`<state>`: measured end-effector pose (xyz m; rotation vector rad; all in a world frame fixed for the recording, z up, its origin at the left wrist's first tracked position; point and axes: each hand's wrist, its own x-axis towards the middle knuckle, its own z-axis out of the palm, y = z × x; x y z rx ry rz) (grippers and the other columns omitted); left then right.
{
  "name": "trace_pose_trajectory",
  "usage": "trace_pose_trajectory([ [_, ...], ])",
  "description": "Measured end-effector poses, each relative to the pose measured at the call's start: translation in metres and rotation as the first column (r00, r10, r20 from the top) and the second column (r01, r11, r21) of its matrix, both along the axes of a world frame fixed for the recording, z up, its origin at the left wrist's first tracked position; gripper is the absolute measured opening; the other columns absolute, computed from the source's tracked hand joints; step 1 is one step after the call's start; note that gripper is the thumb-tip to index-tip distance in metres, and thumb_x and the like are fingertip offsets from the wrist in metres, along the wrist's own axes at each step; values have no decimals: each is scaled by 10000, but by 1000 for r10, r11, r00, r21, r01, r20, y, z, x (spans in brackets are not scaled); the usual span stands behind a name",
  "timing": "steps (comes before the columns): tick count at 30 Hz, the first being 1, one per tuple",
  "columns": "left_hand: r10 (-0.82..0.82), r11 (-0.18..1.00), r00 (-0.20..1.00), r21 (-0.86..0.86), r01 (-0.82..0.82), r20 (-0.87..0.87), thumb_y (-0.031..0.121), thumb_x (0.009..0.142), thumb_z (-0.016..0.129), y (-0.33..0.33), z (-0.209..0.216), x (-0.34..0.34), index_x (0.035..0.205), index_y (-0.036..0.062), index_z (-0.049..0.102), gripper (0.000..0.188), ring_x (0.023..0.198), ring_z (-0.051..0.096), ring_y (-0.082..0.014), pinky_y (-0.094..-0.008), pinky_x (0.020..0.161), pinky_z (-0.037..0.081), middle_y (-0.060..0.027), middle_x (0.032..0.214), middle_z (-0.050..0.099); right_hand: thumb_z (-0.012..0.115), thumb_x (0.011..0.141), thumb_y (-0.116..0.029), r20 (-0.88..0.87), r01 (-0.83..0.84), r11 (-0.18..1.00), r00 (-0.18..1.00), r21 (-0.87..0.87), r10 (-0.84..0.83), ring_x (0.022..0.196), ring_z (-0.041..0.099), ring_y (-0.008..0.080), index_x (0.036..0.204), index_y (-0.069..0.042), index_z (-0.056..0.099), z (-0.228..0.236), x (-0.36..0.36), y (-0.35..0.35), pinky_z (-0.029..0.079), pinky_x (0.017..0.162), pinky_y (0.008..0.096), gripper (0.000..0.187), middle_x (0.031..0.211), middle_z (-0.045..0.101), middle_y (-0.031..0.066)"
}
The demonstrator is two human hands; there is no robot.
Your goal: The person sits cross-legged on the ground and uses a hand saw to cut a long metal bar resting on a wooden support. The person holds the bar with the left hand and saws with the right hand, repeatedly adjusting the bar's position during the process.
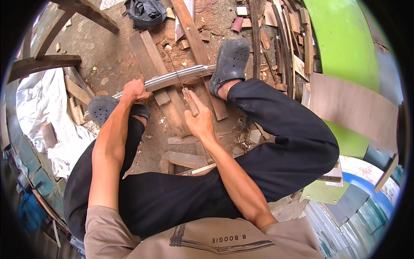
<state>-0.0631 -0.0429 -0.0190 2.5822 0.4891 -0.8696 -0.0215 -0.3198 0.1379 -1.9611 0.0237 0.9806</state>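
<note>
Head view, contents as seen from above my lap. One long, pale grey moulded wooden strip point(181, 77) lies across the dirt floor point(116, 52), running from my left shoe to my right. Two dark grey perforated rubber clogs: the right one point(231, 58) is planted on the strip's right end, the left one point(100, 108) sits at its left end. Two bare hands: my left hand point(134, 90) has its fingers wrapped shut over the strip near its left part, pressing it down; my right hand point(199, 121) has its fingers clamped round the brown wooden handle of one thin metal chisel-like tool point(181, 84), whose shaft crosses the strip. Two brown planks point(159, 82) lie side by side beneath the strip. One black plastic bag point(146, 12) lies well apart, at the top.
</note>
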Motion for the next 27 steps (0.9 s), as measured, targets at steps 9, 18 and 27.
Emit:
trace_pose_trajectory([
  [9,21,999,1000,46,-21,1,373,677,719,13,-1,-5,1015,-47,737,540,980,715,-453,-491,887,571,-308,996,726,550,832,23,189,-47,992,982,118,24,1313,609,308,1471,48,511,80,-60,-79,460,1079,337,640,1403,612,277],
  [18,14,1000,1000,22,-14,-9,390,690,740,10,4,-3,1050,-28,732,552,1021,709,-436,-484,915,562,-288,1022,731,570,840,-42,78,44,998,996,55,-48,1261,643,267,1454,-2,560,-23,1,9,472,1043,323,615,1388,641,239],
  [27,12,1000,999,26,-11,-42,381,675,717,11,0,3,1099,-18,727,582,1020,712,-435,-472,937,562,-282,1043,735,552,813,30,116,-6,996,993,85,-4,1362,569,275,1455,64,527,69,-55,-75,402,1139,339,643,1437,600,244],
])
